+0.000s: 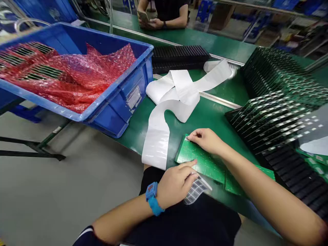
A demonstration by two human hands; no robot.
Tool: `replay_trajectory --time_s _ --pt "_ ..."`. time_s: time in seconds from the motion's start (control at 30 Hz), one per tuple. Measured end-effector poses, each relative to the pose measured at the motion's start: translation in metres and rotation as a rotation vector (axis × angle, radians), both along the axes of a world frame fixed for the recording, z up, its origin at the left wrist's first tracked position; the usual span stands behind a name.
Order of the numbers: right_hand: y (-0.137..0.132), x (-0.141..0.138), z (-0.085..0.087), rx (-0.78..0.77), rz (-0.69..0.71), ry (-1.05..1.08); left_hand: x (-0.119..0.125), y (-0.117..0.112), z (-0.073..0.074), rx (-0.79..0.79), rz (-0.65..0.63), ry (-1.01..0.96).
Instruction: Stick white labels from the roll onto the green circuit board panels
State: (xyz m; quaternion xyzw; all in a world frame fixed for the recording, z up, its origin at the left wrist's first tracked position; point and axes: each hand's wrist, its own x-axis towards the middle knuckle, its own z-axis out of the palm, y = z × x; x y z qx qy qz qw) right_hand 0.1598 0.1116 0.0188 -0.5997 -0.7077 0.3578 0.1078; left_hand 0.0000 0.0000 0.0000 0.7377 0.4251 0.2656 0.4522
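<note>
A stack of green circuit boards [205, 162] lies at the table's front edge, with more green boards [234, 184] beside it on the right. My right hand [205, 139] pinches a small white label [187, 138] at the stack's far left corner; the label seems to touch the top board. In my left hand [178, 184] is a sheet of small grey labels [196, 191], gripped between thumb and fingers and hanging below the table edge. The left index finger stretches out onto the board's near edge. A blue watch is on my left wrist.
A blue crate [115, 99] with red bubble-wrap bags [77, 75] stands left. White backing strip [159, 136] winds across the green table [212, 116]. Black racks of upright boards [276, 112] stand right, a black rack [179, 56] behind. Across the table sits a person [171, 13].
</note>
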Motion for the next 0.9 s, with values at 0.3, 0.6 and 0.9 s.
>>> replay_trajectory --time_s 0.3,0.6,0.9 --pt "-0.011 0.015 0.000 0.290 -0.043 0.136 0.000 0.003 0.003 -0.052 0.058 -0.028" --pt "-0.013 0.023 -0.011 0.042 0.015 0.242 -0.002 0.005 0.011 -0.200 0.099 -0.107" --pt "-0.065 0.015 0.014 0.409 0.059 0.206 -0.001 0.006 0.007 -0.319 0.146 -0.211"
